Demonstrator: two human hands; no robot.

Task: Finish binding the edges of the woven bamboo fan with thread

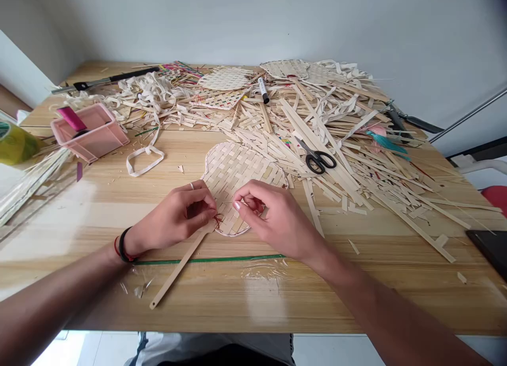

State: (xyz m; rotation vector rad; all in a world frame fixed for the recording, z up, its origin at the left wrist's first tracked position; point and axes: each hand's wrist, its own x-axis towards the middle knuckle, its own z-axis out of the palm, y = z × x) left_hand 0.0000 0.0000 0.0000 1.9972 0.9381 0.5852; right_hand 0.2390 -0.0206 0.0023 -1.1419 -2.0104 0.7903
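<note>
Head view, only one available. Woven fan (237,170) flat on the wooden table (99,207), centre of frame, rounded blade toward 12 o'clock, handle stick (178,271) trailing off toward 7 o'clock; long axis thus running roughly 1 to 7. Left hand (174,215) at the blade's lower edge where the stick joins, fingers curled tight, pinching red thread (217,219) against the weave; ring on one finger, dark and red bands at the wrist. Right hand (273,213) resting on the blade's lower right, at 3 o'clock from the left, fingers narrowed to a pinch with more red thread showing under them. Green strip (206,260) lying crosswise under the stick, just below both hands. Scissors (317,157) at 1 o'clock from the fan, on a deep litter of pale cut strips (336,128) spread over the far half of the table. Black marker (263,90) near 12 o'clock among further woven pieces. Pink tray (93,133) at 10 o'clock, a looped strip beside it; yellow-green tape roll (13,144) at far left edge. Table light wood, glossy, flecked with offcuts; plain pale wall behind.
</note>
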